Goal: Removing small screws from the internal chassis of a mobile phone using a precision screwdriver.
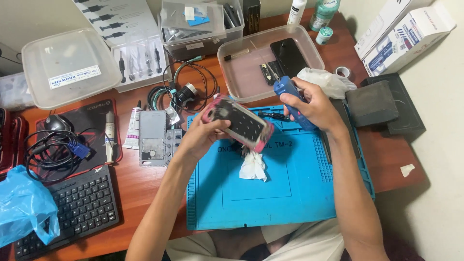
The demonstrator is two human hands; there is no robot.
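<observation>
Holding pink phone case, blue tool (above mat)

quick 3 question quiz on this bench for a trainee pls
1. True or false: the left hand holds the pink-edged phone above the blue mat.
2. What does the right hand hold? A) blue tool B) keyboard C) white tube
3. What lies on the mat under the phone?

Key: 1 true; 2 A; 3 a crumpled white tissue.
</observation>
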